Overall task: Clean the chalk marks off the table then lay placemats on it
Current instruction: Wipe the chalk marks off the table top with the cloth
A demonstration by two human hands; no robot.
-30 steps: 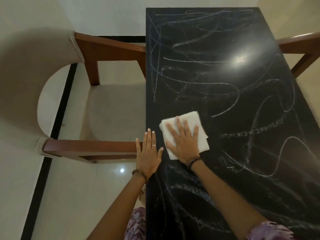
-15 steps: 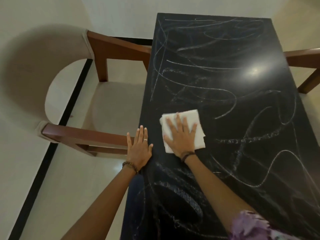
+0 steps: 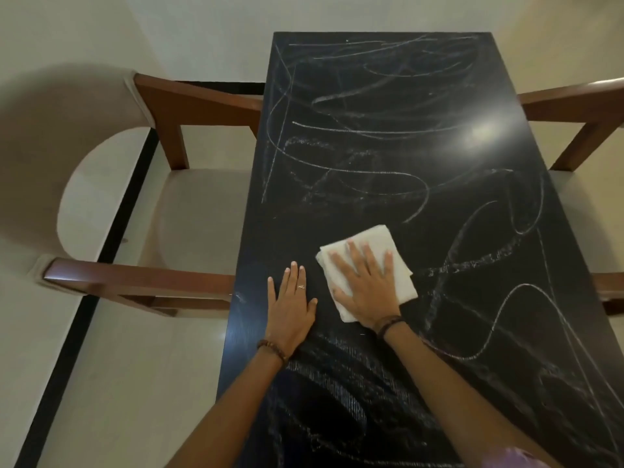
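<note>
Both hands: flat on the black table (image 3: 506,184), fingers straight.
Left hand (image 3: 292,307): lies open, palm down on bare tabletop near the left edge, fingers close together, holding nothing; ring on one finger, beaded bracelet at the wrist.
Right hand (image 3: 366,287): spread open, palm pressing the folded white cloth (image 3: 398,265) against the table, just beside the left hand.
Chalk marks (image 3: 354,130): scribbled loops across most of the surface, far end and right side included.
Chairs: wooden armchair (image 3: 162,211) at the left edge, another chair (image 3: 574,106) at the right.
</note>
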